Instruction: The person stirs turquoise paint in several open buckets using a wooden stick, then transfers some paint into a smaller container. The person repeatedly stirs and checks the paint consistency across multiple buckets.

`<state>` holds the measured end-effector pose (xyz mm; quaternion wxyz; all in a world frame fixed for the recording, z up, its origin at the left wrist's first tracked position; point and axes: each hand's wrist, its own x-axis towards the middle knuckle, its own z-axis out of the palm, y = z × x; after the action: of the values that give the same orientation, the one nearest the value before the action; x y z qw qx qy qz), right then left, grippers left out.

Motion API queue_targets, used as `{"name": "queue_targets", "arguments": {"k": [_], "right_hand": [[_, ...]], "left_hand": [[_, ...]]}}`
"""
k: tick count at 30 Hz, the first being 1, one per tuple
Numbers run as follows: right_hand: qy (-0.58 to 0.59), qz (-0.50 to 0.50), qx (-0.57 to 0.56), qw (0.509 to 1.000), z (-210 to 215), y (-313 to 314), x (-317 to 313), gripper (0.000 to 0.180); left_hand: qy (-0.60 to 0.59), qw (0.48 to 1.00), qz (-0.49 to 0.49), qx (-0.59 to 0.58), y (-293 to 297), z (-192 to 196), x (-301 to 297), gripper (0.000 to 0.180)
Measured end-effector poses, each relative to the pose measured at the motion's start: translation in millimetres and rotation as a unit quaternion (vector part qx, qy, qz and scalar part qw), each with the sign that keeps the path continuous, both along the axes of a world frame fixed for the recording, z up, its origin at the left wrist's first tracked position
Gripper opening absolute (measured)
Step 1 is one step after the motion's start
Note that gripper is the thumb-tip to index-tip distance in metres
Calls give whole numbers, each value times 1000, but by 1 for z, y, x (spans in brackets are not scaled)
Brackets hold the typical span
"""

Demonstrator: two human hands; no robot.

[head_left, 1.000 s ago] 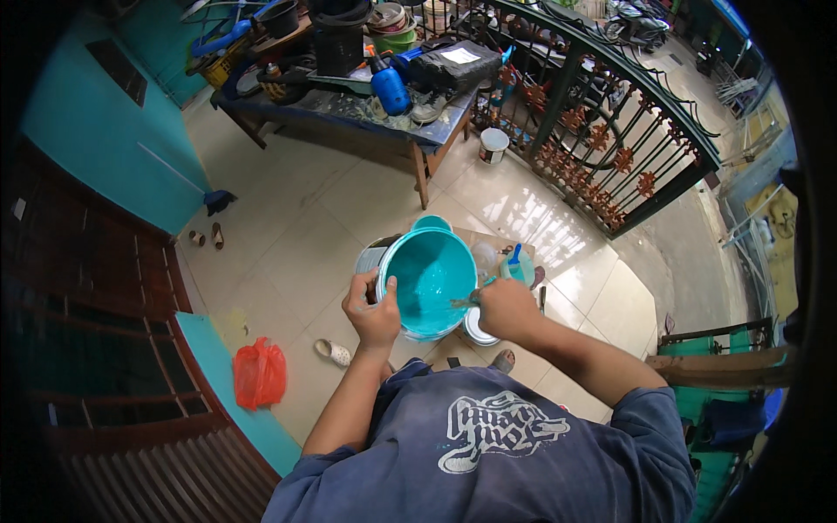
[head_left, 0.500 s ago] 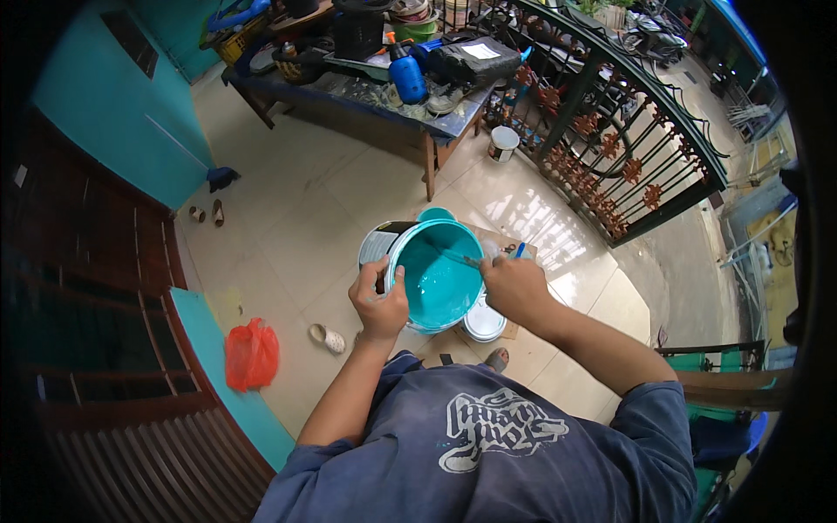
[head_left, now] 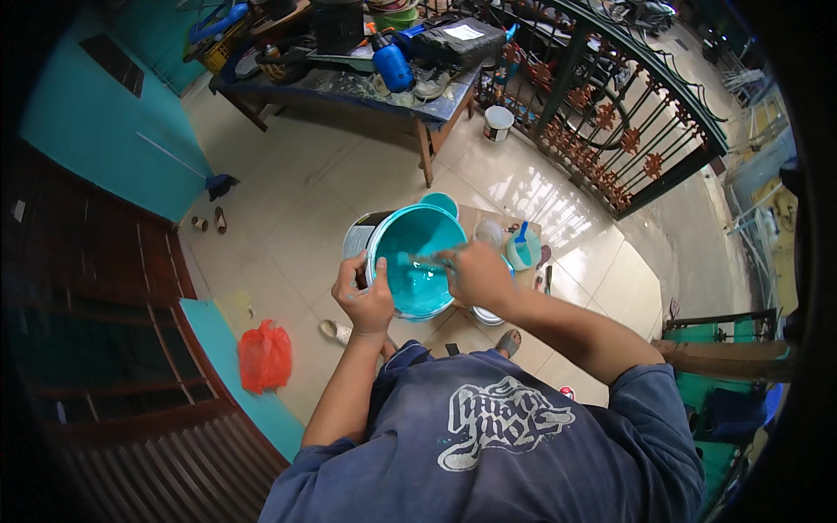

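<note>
Pale glossy floor tiles (head_left: 288,218) spread under a turquoise paint bucket (head_left: 417,260) held near the picture's centre. At its nine o'clock rim the left hand (head_left: 364,292) clamps fingers over the edge; at three o'clock the right hand (head_left: 475,272) closes around a stirring stick (head_left: 418,259) dipped inside. A cluttered workbench (head_left: 349,74) stands at twelve o'clock, a red bag (head_left: 264,355) at eight.

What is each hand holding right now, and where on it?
Left hand grips the teal paint bucket by its near-left rim. Right hand holds a paint-coated stick by its upper end, inside the bucket.
</note>
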<state>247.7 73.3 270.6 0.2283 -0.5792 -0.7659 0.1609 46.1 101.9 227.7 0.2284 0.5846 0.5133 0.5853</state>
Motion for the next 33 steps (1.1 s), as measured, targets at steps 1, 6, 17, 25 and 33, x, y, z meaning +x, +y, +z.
{"name": "queue_targets", "arguments": {"k": [1, 6, 17, 25, 33], "right_hand": [[-29, -4, 20, 999, 2, 8, 3, 34], [-161, 8, 18, 987, 22, 25, 27, 22], [-100, 89, -93, 987, 22, -23, -15, 20], [-120, 27, -105, 987, 22, -2, 7, 17], [-189, -3, 12, 982, 20, 27, 38, 14]], "left_hand": [[1, 1000, -1, -2, 0, 0, 0, 19], [-13, 1000, -1, -19, 0, -3, 0, 20], [-31, 1000, 8, 0, 11, -6, 2, 20], [-42, 999, 0, -2, 22, 1, 3, 20], [-28, 999, -24, -25, 25, 2, 10, 21]]}}
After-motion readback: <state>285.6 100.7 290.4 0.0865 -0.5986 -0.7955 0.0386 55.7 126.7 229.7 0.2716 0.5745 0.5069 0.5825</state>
